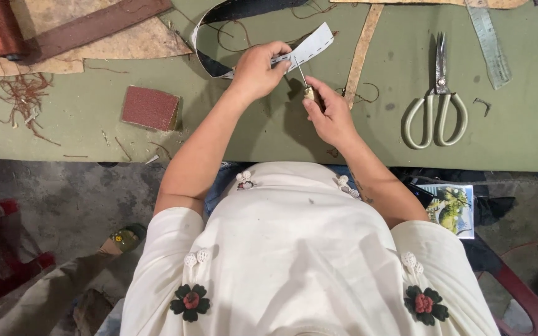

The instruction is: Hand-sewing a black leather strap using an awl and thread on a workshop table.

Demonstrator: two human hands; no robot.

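Closest to the body, the right hand (331,115) is curled shut round a short awl with a pale wooden handle and thin metal spike (304,84), tip pointing up and away twd the strip. Just beyond it the left hand (258,68) is pinched closed on a long pale grey leather strip w/ a stitched edge and dark backing (311,45), thumb and fingers clamped right where the spike meets it, so fingertips are basically touching the point.

Risk imo: spike is aimed at the pinching fingers, so if it pops thru the strip suddenly or skids off the surface it goes straight into a fingertip. Strip is only held at one spot, the rest loops loose behind on the olive green table (269,137), so it could also twist and put the hole off the stitch line.

Off to the right, well apart, pale-handled metal scissors (437,102) lie flat; a reddish-brown sanding block (151,107) sits to the left.
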